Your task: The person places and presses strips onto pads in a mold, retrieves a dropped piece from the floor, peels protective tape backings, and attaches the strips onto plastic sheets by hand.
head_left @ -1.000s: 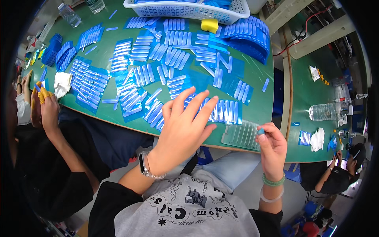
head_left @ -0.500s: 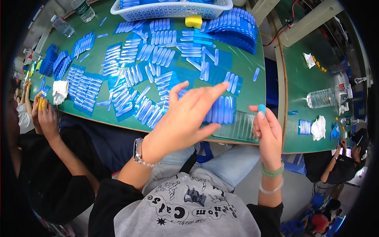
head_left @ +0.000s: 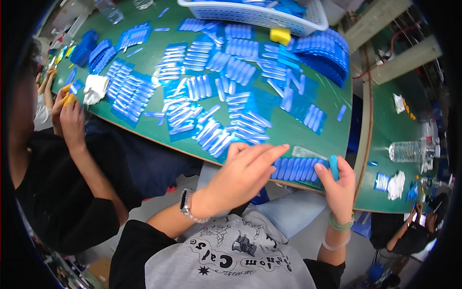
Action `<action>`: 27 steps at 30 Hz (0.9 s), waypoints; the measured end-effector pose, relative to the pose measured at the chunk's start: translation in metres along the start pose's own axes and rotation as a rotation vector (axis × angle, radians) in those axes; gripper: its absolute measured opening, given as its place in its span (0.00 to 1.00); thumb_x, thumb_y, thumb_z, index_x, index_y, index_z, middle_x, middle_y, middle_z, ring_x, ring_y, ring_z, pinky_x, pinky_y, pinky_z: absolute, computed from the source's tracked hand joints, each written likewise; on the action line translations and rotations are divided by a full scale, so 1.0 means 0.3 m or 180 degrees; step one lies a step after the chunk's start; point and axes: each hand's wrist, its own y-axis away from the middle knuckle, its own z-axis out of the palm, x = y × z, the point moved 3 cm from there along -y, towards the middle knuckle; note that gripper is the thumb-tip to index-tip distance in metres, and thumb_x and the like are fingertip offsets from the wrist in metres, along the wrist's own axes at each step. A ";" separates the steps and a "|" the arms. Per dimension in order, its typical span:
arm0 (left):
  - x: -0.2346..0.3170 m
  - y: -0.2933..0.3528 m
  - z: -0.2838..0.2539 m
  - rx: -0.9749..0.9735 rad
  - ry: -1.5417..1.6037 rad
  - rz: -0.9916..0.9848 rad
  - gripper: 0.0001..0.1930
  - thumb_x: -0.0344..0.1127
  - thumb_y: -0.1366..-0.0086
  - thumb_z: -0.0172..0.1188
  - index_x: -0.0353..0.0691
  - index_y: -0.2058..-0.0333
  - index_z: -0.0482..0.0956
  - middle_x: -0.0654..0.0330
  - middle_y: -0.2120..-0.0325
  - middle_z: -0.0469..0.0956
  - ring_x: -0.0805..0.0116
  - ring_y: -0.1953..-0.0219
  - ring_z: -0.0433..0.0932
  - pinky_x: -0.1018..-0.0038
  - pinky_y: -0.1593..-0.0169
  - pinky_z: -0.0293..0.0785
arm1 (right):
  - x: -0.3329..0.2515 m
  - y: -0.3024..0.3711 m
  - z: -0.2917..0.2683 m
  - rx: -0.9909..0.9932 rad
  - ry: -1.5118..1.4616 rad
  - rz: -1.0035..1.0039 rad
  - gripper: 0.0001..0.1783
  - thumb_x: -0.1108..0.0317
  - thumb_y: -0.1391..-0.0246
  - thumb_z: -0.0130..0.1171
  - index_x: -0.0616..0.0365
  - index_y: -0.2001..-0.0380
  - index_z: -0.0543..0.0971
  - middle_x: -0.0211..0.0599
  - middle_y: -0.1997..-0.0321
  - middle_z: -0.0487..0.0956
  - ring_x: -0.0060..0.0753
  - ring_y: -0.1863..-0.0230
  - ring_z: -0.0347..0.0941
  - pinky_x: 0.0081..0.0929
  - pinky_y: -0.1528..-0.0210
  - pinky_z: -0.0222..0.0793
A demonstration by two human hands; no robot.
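A row of blue strips on a film sheet (head_left: 296, 169) lies at the table's near edge, over a clear ribbed plastic tray (head_left: 304, 152) whose far part shows behind it. My left hand (head_left: 245, 171) reaches across the row's left end with fingers stretched out; its thumb is mostly hidden. At the right end, my right hand (head_left: 340, 185) holds the row's edge between thumb and forefinger. A light-blue finger cot (head_left: 333, 167) covers that forefinger's tip.
Many sheets of blue strips (head_left: 197, 86) spread over the green table. A white basket (head_left: 255, 14), a yellow sponge (head_left: 280, 35) and a curved blue stack (head_left: 323, 55) stand at the back. Beside me on the left sits a co-worker (head_left: 72, 125) near a white cloth (head_left: 95, 89).
The view has shifted, so the table sits differently in the picture. The row of strips now spans most of the tray, and my right thumb and forefinger have closed on its right end.
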 end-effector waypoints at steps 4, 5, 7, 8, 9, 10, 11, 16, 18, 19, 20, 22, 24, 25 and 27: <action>0.034 0.010 0.016 -0.0063 0.0371 -0.0331 0.28 0.24 0.45 0.62 0.38 0.43 0.70 0.60 0.64 0.78 0.65 0.66 0.75 0.71 0.54 0.61 | -0.003 0.013 0.003 0.0306 0.0280 -0.0260 0.08 0.73 0.46 0.65 0.59 0.73 0.74 0.15 0.81 0.61 0.08 0.76 0.53 0.12 0.75 0.48; 0.034 0.008 0.023 0.0017 0.0504 -0.0404 0.28 0.24 0.45 0.62 0.38 0.43 0.70 0.59 0.65 0.78 0.64 0.66 0.75 0.70 0.55 0.62 | 0.000 0.010 -0.001 0.0309 0.0139 -0.0261 0.08 0.73 0.46 0.65 0.59 0.73 0.74 0.15 0.81 0.61 0.08 0.76 0.53 0.12 0.75 0.49; 0.038 -0.008 0.033 0.0063 0.0693 -0.0439 0.28 0.25 0.45 0.62 0.37 0.43 0.70 0.59 0.67 0.78 0.63 0.65 0.75 0.69 0.55 0.64 | 0.007 0.009 -0.017 0.0379 0.0023 -0.0243 0.08 0.73 0.47 0.65 0.60 0.72 0.74 0.15 0.81 0.61 0.08 0.76 0.53 0.12 0.75 0.49; 0.043 -0.024 0.024 0.0203 0.0755 -0.0439 0.28 0.25 0.45 0.63 0.37 0.43 0.69 0.59 0.68 0.78 0.62 0.65 0.75 0.68 0.56 0.66 | 0.011 0.007 -0.024 0.0359 0.0017 -0.0237 0.08 0.73 0.47 0.65 0.59 0.72 0.74 0.14 0.81 0.61 0.08 0.76 0.53 0.12 0.75 0.49; 0.044 -0.038 0.023 0.0338 0.0820 -0.0440 0.28 0.25 0.45 0.63 0.37 0.44 0.69 0.59 0.68 0.77 0.61 0.65 0.75 0.67 0.56 0.68 | 0.014 0.004 -0.032 0.0342 0.0009 -0.0230 0.08 0.73 0.47 0.65 0.59 0.72 0.74 0.14 0.80 0.61 0.07 0.76 0.53 0.11 0.75 0.50; 0.042 -0.051 0.027 0.0303 0.0855 -0.0408 0.28 0.25 0.45 0.63 0.37 0.44 0.69 0.59 0.68 0.77 0.61 0.65 0.75 0.67 0.56 0.68 | 0.012 -0.001 -0.035 0.0399 0.0014 -0.0215 0.08 0.73 0.47 0.65 0.59 0.72 0.74 0.14 0.80 0.61 0.07 0.76 0.53 0.11 0.75 0.50; 0.039 -0.064 0.033 0.0288 0.0860 -0.0428 0.29 0.24 0.45 0.64 0.37 0.43 0.68 0.58 0.68 0.77 0.60 0.65 0.75 0.67 0.57 0.69 | 0.009 -0.009 -0.038 0.0442 -0.0118 -0.0206 0.08 0.74 0.47 0.65 0.59 0.73 0.74 0.14 0.80 0.61 0.07 0.76 0.53 0.11 0.75 0.49; 0.030 -0.127 0.075 0.0340 0.0493 -0.0177 0.31 0.23 0.45 0.65 0.36 0.42 0.65 0.59 0.69 0.77 0.60 0.65 0.75 0.67 0.57 0.69 | 0.062 -0.064 -0.099 0.0466 -0.0282 -0.0354 0.10 0.72 0.46 0.65 0.57 0.75 0.72 0.14 0.78 0.61 0.07 0.76 0.53 0.11 0.74 0.49; 0.029 -0.169 0.051 0.0107 0.0229 -0.0241 0.28 0.25 0.46 0.65 0.39 0.45 0.70 0.59 0.64 0.77 0.59 0.60 0.74 0.66 0.55 0.67 | 0.079 -0.095 -0.127 0.0594 -0.0379 -0.0387 0.11 0.70 0.45 0.65 0.57 0.75 0.73 0.14 0.78 0.62 0.08 0.76 0.53 0.12 0.74 0.50; 0.022 -0.188 0.026 0.0214 -0.0500 -0.0114 0.26 0.26 0.46 0.66 0.41 0.47 0.72 0.59 0.60 0.77 0.59 0.57 0.73 0.65 0.53 0.66 | 0.079 -0.109 -0.145 0.0813 -0.0373 -0.0315 0.11 0.69 0.45 0.65 0.57 0.75 0.73 0.14 0.79 0.63 0.08 0.76 0.53 0.12 0.73 0.50; 0.015 -0.204 0.009 0.0325 -0.1230 0.0017 0.24 0.28 0.47 0.66 0.43 0.49 0.75 0.59 0.56 0.76 0.58 0.54 0.72 0.63 0.52 0.64 | 0.081 -0.118 -0.164 0.1030 -0.0365 -0.0244 0.11 0.68 0.45 0.65 0.57 0.75 0.73 0.15 0.79 0.63 0.08 0.75 0.54 0.12 0.73 0.50; -0.022 -0.216 0.026 0.0314 -0.1544 -0.0055 0.20 0.34 0.46 0.66 0.45 0.52 0.78 0.60 0.49 0.73 0.57 0.48 0.69 0.59 0.48 0.60 | 0.102 -0.135 -0.199 0.1074 -0.0122 -0.0272 0.11 0.68 0.45 0.65 0.57 0.75 0.73 0.15 0.80 0.64 0.08 0.75 0.55 0.13 0.74 0.50; -0.032 -0.227 0.052 0.0003 -0.1764 -0.0028 0.21 0.39 0.45 0.66 0.45 0.51 0.77 0.63 0.49 0.73 0.58 0.46 0.68 0.56 0.46 0.57 | 0.115 -0.148 -0.217 0.1068 0.0225 -0.0260 0.10 0.69 0.47 0.65 0.58 0.75 0.73 0.15 0.80 0.64 0.08 0.75 0.55 0.13 0.75 0.51; -0.036 -0.216 0.071 -0.0138 -0.1758 -0.0074 0.24 0.47 0.44 0.65 0.48 0.49 0.77 0.60 0.46 0.70 0.57 0.43 0.65 0.54 0.43 0.54 | 0.113 -0.150 -0.218 0.1057 0.0216 -0.0269 0.10 0.69 0.47 0.65 0.58 0.75 0.73 0.15 0.80 0.64 0.08 0.75 0.55 0.13 0.75 0.51; -0.029 -0.212 0.086 -0.0141 -0.1780 -0.0127 0.25 0.49 0.44 0.65 0.50 0.48 0.77 0.58 0.45 0.68 0.55 0.42 0.63 0.54 0.43 0.54 | 0.117 -0.155 -0.213 0.0845 0.0206 -0.0121 0.10 0.70 0.48 0.66 0.58 0.74 0.73 0.15 0.80 0.63 0.08 0.76 0.54 0.14 0.76 0.50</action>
